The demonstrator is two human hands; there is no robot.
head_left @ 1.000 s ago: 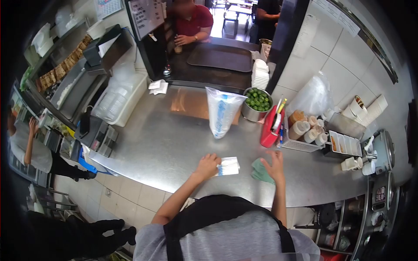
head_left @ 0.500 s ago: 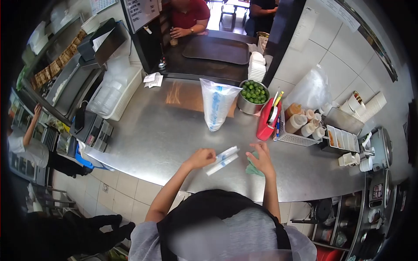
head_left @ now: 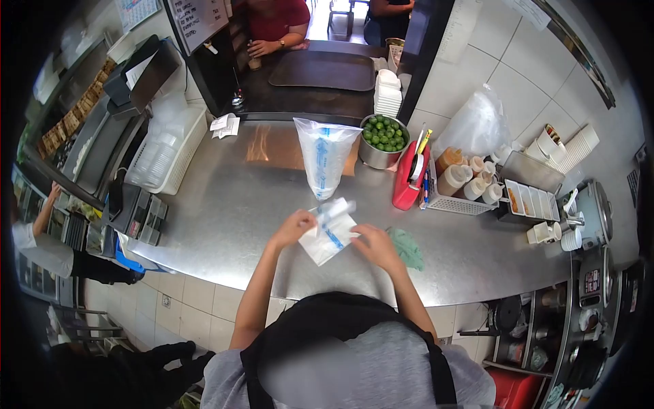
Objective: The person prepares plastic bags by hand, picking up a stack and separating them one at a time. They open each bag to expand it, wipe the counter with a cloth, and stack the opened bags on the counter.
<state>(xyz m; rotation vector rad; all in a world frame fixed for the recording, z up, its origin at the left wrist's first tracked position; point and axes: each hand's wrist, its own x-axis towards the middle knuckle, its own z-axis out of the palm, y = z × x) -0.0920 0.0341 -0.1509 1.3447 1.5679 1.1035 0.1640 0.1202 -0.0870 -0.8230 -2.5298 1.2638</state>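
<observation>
A folded white plastic bag [head_left: 324, 244] with blue print is held over the steel counter, its upper flap smeared by motion. My left hand [head_left: 294, 229] pinches its left edge. At the opposite edge, the fingers of my right hand [head_left: 377, 245] are closed on the plastic. Just beyond stands a bulging clear bag [head_left: 322, 160] with blue print and white contents. A crumpled green cloth [head_left: 407, 248] lies beside my right hand.
A metal pot of green limes [head_left: 381, 144], a red tape dispenser [head_left: 407, 178] and a basket of sauce bottles [head_left: 466, 194] stand at the right. A white crate of plastic containers [head_left: 180, 153] is at the left. Across the pass-through, a person's hand is near a dark tray [head_left: 322, 71].
The folded bag has opened wider and moved slightly left and up. My right hand has come left from over the green cloth to the bag's edge, uncovering the cloth.
</observation>
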